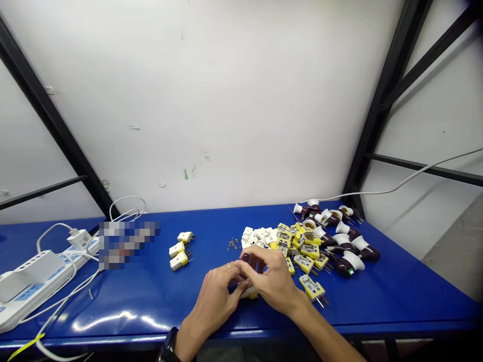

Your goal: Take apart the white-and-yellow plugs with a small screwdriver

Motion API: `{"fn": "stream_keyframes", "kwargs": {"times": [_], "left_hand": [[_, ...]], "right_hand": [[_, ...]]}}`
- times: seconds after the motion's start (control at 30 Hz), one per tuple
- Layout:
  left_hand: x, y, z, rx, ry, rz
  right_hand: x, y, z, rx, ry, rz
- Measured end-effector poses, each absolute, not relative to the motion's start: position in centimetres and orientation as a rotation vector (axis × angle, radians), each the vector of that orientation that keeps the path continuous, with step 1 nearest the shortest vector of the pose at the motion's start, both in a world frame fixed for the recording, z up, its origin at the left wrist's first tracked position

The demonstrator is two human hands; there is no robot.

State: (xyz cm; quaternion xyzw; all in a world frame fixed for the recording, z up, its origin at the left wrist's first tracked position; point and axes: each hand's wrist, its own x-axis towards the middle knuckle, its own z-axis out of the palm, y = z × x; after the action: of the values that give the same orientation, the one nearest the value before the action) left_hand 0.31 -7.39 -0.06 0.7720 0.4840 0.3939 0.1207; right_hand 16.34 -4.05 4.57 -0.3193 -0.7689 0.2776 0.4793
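Two hands (219, 306) (273, 281) are working at lower centre, three yellow plugs (176, 249) are lying left of them, and one power strip (37, 281) is sitting at lower left.

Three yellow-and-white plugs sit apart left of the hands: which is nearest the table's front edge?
The front yellow-and-white plug, lowest in view; the middle plug and the back plug lie behind it.

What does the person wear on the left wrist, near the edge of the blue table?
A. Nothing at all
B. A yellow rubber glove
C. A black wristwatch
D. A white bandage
C: a black wristwatch shows on the wrist behind the left hand, at the bottom of the head view.
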Motion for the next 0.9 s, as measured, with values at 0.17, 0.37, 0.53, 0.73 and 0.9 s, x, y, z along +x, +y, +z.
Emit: {"fn": "stream_keyframes", "kwargs": {"times": [0.17, 0.37, 0.53, 0.73, 0.9], "left_hand": [[0.22, -7.01, -0.29, 2.316, 1.357, 1.128], [0.28, -7.55, -0.03, 2.293, 1.399, 1.087], [0.42, -7.41, -0.53, 2.243, 1.472, 1.167], [0.54, -7.14, -0.82, 2.302, 1.408, 1.173], [0.4, -7.37, -0.53, 2.317, 1.424, 1.15]], "right_hand": [[16.6, -4.14, 4.63, -0.744, -1.878, 0.791], [16.5, -4.33, 4.41, -0.792, -1.882, 0.611], [15.96, -4.29, 4.02, -0.84, -1.814, 0.639], [16.67, -4.5, 4.61, -0.77, -1.906, 0.713], [16.46, -4.61, 4.41, -0.813, -1.861, 0.547]]}}
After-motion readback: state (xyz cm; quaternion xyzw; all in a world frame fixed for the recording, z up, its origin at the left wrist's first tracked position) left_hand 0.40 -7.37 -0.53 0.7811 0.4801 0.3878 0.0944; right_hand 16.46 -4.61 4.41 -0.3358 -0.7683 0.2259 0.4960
